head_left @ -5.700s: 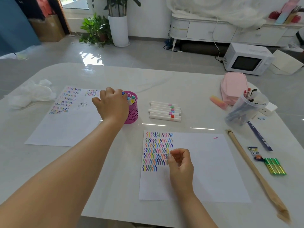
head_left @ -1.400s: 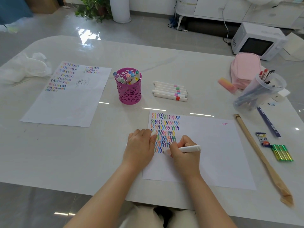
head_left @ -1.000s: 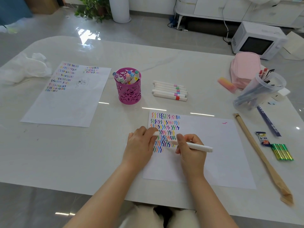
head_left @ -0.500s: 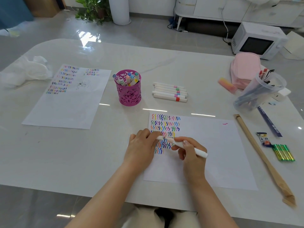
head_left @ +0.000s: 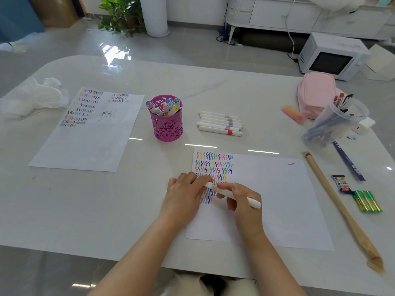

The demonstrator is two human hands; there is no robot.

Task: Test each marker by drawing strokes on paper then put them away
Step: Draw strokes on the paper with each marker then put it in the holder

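My right hand (head_left: 243, 199) grips a white marker (head_left: 251, 201) that lies level over the near sheet of paper (head_left: 277, 199). My left hand (head_left: 183, 195) pinches the marker's cap (head_left: 208, 184) at its left end; cap and marker meet between the hands. Rows of coloured strokes (head_left: 213, 165) fill the sheet's upper left corner. A magenta cup (head_left: 167, 124) beyond holds several markers. To its right several white markers (head_left: 220, 123) lie in a row on the table.
A second sheet with strokes (head_left: 85, 133) lies at the left, crumpled white plastic (head_left: 32, 97) beyond it. At the right: pink pouch (head_left: 316, 90), clear jug of pens (head_left: 335, 122), long wooden stick (head_left: 333, 199), green packet (head_left: 366, 200), ruler (head_left: 348, 161).
My right hand stopped drawing, lifted the marker and turned it level. My left hand brought the cap to its tip. The view has hardly shifted.
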